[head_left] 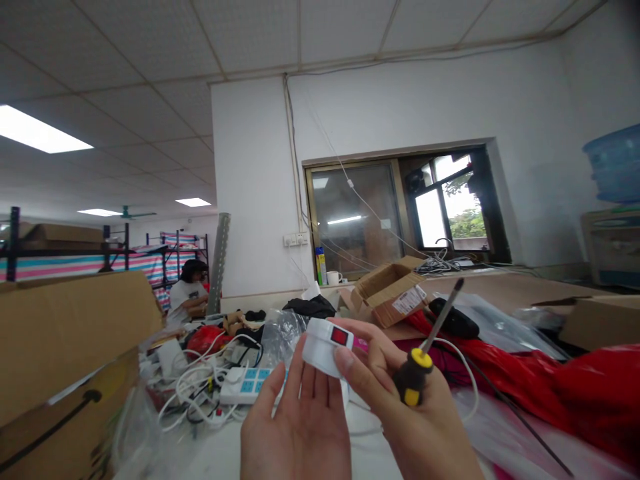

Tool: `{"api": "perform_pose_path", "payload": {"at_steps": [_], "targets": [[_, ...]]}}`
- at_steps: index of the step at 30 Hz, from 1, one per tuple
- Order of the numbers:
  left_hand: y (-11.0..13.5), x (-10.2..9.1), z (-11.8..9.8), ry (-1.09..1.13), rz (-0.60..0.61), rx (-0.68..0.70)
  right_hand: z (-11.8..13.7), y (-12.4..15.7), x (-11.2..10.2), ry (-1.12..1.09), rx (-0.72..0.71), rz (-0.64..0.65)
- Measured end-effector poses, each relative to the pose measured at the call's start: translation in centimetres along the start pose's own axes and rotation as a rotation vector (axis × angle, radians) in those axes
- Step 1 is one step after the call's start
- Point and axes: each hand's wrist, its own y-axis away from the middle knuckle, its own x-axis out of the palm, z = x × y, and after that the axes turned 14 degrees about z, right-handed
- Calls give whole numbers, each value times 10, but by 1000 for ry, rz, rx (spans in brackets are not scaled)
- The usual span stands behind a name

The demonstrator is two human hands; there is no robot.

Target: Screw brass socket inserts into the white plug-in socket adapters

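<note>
Between thumb and fingers, my right hand [400,393] pinches a white plastic housing [320,357] with a red rocker switch [341,336] set in it. A screwdriver [423,367] with a black and yellow handle is tucked in the same hand, its metal shaft tilted up to the right. My left hand [303,420] lies palm up below the housing, fingers stretched out. Its fingertips come up to the housing's left side; I cannot tell how firmly they touch. Behind the hands, a white power strip [233,387] with blue sockets is partly hidden.
White cables [185,387] tangle on the table's left side. A large cardboard box [75,333] stands at far left, an open carton [387,290] at the back. Red plastic bags [575,393] cover the right. Another person [187,293] sits in the left background.
</note>
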Motion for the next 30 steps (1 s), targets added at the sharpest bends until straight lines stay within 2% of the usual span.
{"api": "perform_pose_path", "payload": {"at_steps": [3, 7, 9, 14, 20, 26, 30], "targets": [[-6, -10, -3, -15, 20, -19, -7, -4, -3, -170, 87, 29], [-8, -19, -5, -111, 88, -44, -5, -7, -4, -286, 174, 97], [-5, -18, -2, -156, 110, -30, -1, -8, -3, -317, 200, 111], [1, -4, 7, -221, 69, -43, 5, -9, -3, -320, 247, 173], [3, 8, 17, -195, -4, 0, 8, -10, -9, -163, 218, 151], [-4, -2, 28, -189, 11, 39, 16, -8, -10, 76, 137, 28], [-7, -6, 31, -195, -4, 60, 18, -5, -9, 153, 147, 5]]}}
